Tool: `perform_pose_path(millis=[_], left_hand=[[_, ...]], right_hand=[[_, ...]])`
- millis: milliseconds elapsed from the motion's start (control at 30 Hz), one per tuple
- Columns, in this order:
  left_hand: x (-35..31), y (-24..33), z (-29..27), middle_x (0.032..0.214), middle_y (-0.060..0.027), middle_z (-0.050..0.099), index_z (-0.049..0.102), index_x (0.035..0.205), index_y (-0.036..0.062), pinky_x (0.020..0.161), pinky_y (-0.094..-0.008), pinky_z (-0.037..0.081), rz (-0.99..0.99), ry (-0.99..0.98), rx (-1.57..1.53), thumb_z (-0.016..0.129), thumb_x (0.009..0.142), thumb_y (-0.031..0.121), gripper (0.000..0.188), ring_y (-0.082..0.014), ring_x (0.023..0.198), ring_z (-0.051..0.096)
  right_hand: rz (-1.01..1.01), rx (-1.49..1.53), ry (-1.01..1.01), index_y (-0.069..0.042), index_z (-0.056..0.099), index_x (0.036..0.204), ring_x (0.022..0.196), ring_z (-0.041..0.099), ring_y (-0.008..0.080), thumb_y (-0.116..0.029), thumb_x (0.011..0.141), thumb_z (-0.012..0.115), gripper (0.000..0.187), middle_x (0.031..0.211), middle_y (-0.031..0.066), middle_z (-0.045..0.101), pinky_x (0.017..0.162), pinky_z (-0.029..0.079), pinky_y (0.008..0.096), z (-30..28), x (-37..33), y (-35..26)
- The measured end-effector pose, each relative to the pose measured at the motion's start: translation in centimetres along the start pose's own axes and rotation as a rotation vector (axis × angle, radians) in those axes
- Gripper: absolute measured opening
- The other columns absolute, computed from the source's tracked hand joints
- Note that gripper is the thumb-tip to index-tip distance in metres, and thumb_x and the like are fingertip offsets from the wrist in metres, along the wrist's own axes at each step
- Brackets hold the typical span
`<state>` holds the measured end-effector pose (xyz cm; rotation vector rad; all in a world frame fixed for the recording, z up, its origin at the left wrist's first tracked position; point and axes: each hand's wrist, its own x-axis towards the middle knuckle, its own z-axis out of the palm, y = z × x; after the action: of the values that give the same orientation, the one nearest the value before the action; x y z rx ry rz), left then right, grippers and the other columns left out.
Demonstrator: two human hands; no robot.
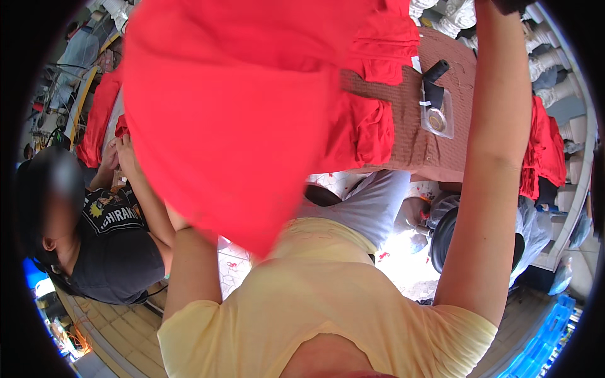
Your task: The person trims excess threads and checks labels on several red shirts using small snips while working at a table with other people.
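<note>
A large piece of plain red fabric (233, 126) hangs before me, lifted off the table and blurred along its lower edge by motion. It covers the upper left and middle of the head view. My left arm (194, 264) goes up behind the fabric, which hides its forearm and hand. My right arm (498, 126) is stretched far up. Its hand lies beyond the top edge, where a dark thing (513, 5) shows near the wrist. What either hand holds is not visible.
Folded red garments (372, 129) lie on a brown-covered table (463, 69). A clear plastic tray (446, 123) there holds a round item beside a black-handled tool (436, 70). At left a co-worker in a black shirt (120, 252) handles red cloth. More red cloth (542, 148) hangs at right.
</note>
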<state>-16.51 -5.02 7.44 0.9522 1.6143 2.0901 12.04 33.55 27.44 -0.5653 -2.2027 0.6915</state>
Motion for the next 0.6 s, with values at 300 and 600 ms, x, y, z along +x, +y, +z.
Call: perform_pose_path(millis=[300,600], left_hand=[[1.4,3.4,4.4,0.158,-0.0197,0.031,0.025,0.153,-0.0036,0.123,-0.0453,0.018,0.081,0.121,-0.452,0.045,0.100,0.054,0.080,-0.0316,0.147,0.031],[4.8,2.3,5.6,0.137,-0.0156,0.059,0.045,0.139,-0.0057,0.104,-0.0373,0.049,-0.292,-0.331,-0.389,0.056,0.103,0.024,0.048,-0.0232,0.124,0.059]], right_hand=[[0.141,0.357,0.269,-0.016,0.057,0.075,0.059,0.046,0.0165,-0.020,0.097,0.056,0.022,0.067,-0.0005,0.050,0.053,0.038,0.0338,-11.1,-1.6,0.8],[0.423,0.640,0.288,-0.017,0.052,0.065,0.045,0.036,0.0130,-0.021,0.099,0.052,0.034,0.054,-0.0024,0.041,0.044,0.030,0.0322,-11.9,-8.5,8.8]])
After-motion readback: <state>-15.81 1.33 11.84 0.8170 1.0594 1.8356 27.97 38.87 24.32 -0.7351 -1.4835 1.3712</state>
